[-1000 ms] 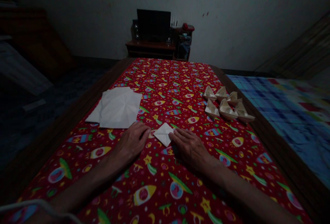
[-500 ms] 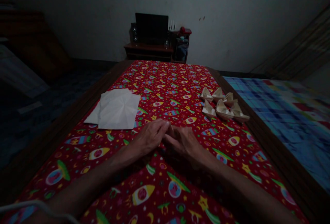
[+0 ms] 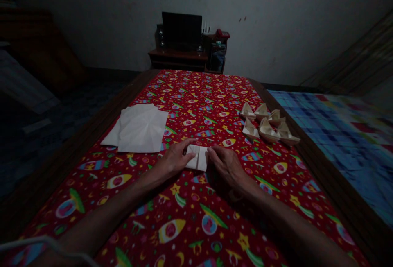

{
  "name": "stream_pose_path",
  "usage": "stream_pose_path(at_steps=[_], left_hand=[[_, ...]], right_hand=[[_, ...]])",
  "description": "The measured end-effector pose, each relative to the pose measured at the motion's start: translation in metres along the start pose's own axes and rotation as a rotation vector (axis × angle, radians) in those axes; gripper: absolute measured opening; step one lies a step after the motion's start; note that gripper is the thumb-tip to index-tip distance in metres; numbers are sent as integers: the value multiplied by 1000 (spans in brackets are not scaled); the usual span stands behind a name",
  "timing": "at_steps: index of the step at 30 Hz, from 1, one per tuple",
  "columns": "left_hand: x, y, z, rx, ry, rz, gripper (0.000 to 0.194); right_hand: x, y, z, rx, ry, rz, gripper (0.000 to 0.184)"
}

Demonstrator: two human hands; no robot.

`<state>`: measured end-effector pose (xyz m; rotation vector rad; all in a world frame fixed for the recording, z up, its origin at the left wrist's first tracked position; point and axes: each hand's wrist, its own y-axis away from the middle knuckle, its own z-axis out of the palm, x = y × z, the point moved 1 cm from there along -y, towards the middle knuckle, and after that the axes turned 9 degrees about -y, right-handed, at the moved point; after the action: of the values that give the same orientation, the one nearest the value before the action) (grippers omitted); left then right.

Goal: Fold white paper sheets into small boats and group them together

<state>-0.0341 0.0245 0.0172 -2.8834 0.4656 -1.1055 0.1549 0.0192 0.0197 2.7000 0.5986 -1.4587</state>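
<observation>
One folded paper [image 3: 202, 159] between hands [image 3: 174, 157]

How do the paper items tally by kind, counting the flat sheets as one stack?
Folded paper boats: 6
Small folded white paper: 1
Stack of flat white sheets: 1 (individual sheets can't be counted reliably)
Total: 8

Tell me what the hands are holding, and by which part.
The small folded paper: the left hand holds its left side; the right hand is at its right edge, its grip unclear.
</observation>
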Motion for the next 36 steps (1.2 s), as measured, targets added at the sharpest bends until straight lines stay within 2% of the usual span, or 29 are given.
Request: stream_pose_path(at_steps=[2,3,5,7,9,11,15,21,27,32,36], left_hand=[[-6,0,1,-29,-119,97,37],[-8,0,1,-14,-175,154,38],[-10,2,2,71,-274,229,45],[-9,6,2,172,-360,235,43],[-6,13,2,194,-411,246,23],[-2,22,3,126,-419,313,11],[4,38,6,1,-396,418,19],[8,40,6,-79,-471,412,22],[3,37,4,-39,-535,415,19],[-2,42,3,31,-670,540,19],[-2,44,1,51,-564,507,17]], right_hand=[[5,-4,-4,42,192,-181,23],[7,-7,-5,18,242,-271,20],[12,-10,-5,-86,257,-411,18],[16,-13,-3,-171,225,-472,15],[19,-14,-2,-195,193,-480,15],[21,-13,-2,-189,172,-479,15],[19,-11,-5,-193,146,-481,16],[18,-9,-7,-218,125,-494,18],[25,-5,-4,-198,270,-631,26],[28,-3,-6,-184,424,-737,30],[23,-4,-5,-256,494,-773,29]])
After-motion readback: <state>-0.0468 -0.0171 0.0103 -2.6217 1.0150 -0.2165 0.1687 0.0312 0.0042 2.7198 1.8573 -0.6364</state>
